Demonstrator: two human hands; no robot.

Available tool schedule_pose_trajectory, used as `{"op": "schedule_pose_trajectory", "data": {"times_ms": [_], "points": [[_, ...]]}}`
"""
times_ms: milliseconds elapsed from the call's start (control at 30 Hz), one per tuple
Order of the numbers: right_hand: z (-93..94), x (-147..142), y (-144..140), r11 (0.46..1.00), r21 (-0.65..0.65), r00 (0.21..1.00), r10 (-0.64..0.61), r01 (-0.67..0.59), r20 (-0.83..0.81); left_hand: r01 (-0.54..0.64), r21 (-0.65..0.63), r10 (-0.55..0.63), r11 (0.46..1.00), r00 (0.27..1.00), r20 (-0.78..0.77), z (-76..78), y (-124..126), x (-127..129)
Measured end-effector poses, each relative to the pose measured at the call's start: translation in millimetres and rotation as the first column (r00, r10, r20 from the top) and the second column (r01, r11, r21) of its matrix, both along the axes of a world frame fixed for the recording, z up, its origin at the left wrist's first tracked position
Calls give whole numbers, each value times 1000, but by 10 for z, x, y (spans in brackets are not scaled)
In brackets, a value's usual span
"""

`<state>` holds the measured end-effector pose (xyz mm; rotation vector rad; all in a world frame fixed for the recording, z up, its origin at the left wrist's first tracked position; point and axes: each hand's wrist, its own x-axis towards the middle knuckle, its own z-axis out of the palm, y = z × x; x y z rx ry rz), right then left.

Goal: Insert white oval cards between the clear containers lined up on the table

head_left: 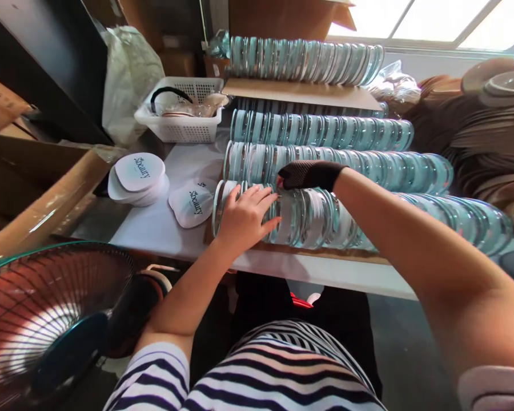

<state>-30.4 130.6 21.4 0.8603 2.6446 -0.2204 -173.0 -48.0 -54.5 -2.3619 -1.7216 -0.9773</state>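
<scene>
My left hand (249, 214) rests on the left end of the nearest row of clear round glass-like pieces (314, 217), its fingers stretched out and apart. These pieces stand on edge, packed side by side, with whitish bands on them. My right hand (306, 174), in a black fingerless glove or wrist support, bends down over the same row just right of my left hand. Only a little of its fingertips shows, so its grip is hidden. Behind it lies a second row (351, 162) of the same pieces.
Left of the rows are a stack of white printed cards (139, 174) and a smaller pile of cards (192, 202). A white basket (188, 131) stands behind them. A fan (55, 319) is at lower left, below a cardboard box (47, 200). Stacked brownish discs (484, 131) lie right.
</scene>
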Motion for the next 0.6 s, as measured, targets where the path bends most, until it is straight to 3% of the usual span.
{"op": "schedule_pose_trajectory", "data": {"times_ms": [67,100,200,300,400,500,600], "points": [[-52,-169,151,993,-110,996,55,-47,75,-4,-5,4,1000,1000,14,-29,26,-6],[-62,-241,171,993,-103,990,76,-64,117,-6,-3,6,1000,1000,21,-39,29,-15],[11,-356,53,990,81,974,96,-114,206,-8,-5,8,1000,1000,26,-45,21,-37],[151,-269,-284,957,289,993,2,-36,117,-13,-4,14,1000,1000,17,-34,18,-39],[152,-11,-810,913,384,990,-116,138,-79,-15,-1,15,1000,1000,16,-25,19,-34],[-124,270,-1374,864,440,959,-152,246,-239,-10,-4,10,1000,1000,5,-18,22,-26],[-621,456,-1785,873,390,931,-168,293,-325,-14,-2,14,1000,1000,13,-13,30,-20]]}}
